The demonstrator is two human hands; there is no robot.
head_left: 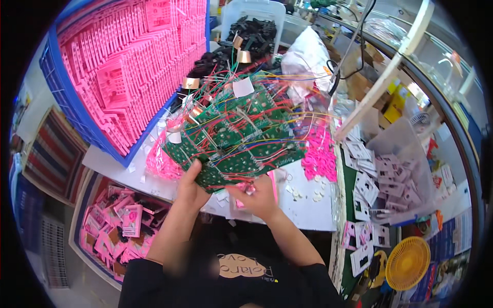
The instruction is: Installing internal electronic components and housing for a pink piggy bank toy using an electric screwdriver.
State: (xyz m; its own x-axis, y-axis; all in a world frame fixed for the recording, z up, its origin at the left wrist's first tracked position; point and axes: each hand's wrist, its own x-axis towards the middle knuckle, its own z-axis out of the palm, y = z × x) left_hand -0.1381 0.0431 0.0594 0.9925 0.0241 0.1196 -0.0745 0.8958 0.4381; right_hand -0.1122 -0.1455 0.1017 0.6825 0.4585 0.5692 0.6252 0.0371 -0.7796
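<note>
Over the white table I hold a wide green circuit board panel, tilted, with many red, blue, yellow and green wires crossing it. My left hand is closed on its near left edge, thumb on top and fingers beneath. My right hand is closed at the near edge, its fingertips partly hidden by the board and by wires. Small copper-coloured round parts hang on wires at the far side. A white paper tag lies over the boards.
A blue crate of stacked pink plastic panels stands at the left. Small pink parts lie right of the boards. Behind is a clear tub with black parts. A box of pink pieces sits lower left; a yellow basket lower right.
</note>
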